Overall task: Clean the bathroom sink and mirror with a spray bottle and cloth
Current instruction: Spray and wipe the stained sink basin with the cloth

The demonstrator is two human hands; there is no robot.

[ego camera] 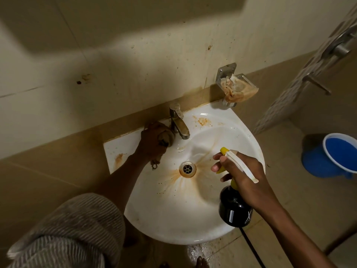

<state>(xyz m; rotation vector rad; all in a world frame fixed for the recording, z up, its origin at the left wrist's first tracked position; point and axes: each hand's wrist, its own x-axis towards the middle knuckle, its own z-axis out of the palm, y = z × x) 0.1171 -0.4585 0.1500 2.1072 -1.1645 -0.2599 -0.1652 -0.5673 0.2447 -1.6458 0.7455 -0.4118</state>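
A white wall-mounted sink (228, 225) shows rusty orange streaks around its drain (187, 168) and stains on the back ledge. My left hand (152, 140) presses a bunched brown cloth (166, 136) against the ledge just left of the metal tap (178, 122). Above the basin's right side, my right hand (243, 171) grips a black spray bottle (234, 206) with a white and yellow trigger head, nozzle aimed toward the tap. No mirror shows in the view.
A metal soap dish (234, 86) with grimy residue hangs on the stained tiled wall above the sink's right corner. A blue bucket (332, 153) stands on the floor at right, below shower fittings (342, 47). The floor under the sink looks wet.
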